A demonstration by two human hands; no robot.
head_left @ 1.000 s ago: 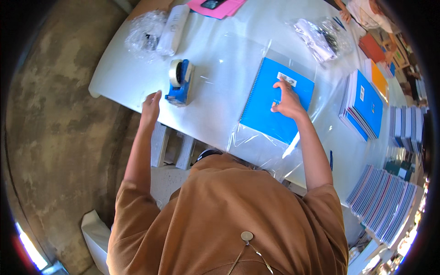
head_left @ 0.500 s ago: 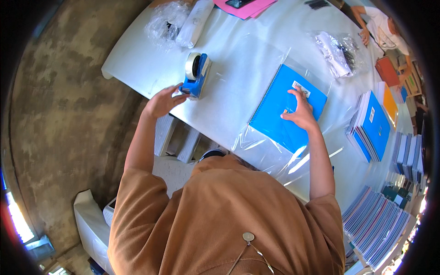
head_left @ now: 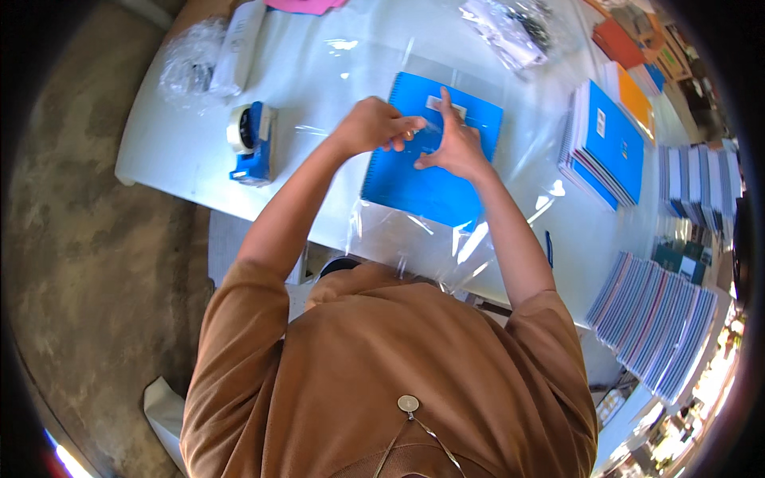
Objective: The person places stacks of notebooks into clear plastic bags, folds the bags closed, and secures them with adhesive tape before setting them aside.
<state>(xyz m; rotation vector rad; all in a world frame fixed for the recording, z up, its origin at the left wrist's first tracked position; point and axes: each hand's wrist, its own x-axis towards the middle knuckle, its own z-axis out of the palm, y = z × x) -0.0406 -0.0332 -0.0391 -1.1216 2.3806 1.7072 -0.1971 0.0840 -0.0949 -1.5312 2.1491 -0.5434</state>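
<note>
A blue spiral notebook (head_left: 430,187) lies tilted on a sheet of clear plastic film (head_left: 382,231), part of which seems folded over its cover. My right hand (head_left: 460,147) rests on the cover, thumb and fingers spread, holding nothing. Just left of it, my left hand (head_left: 374,127) is closed in a pinch above the notebook; a small clear bit, seemingly a piece of tape, shows at its fingertips. A blue tape dispenser (head_left: 256,151) with a roll of clear tape (head_left: 239,129) stands to the left of my left forearm.
White table (head_left: 311,215) beneath everything. Crumpled plastic (head_left: 191,64) and a white roll (head_left: 239,48) lie far left; a plastic-wrapped bundle (head_left: 510,32) sits at the back. On the right are blue notebooks (head_left: 610,143), books (head_left: 701,179), a notebook stack (head_left: 653,327) and a pen (head_left: 549,248).
My left hand has left the tape dispenser and come over the notebook, its fingers now pinched. My right hand stays on the cover. The whole view has shifted to the right.
</note>
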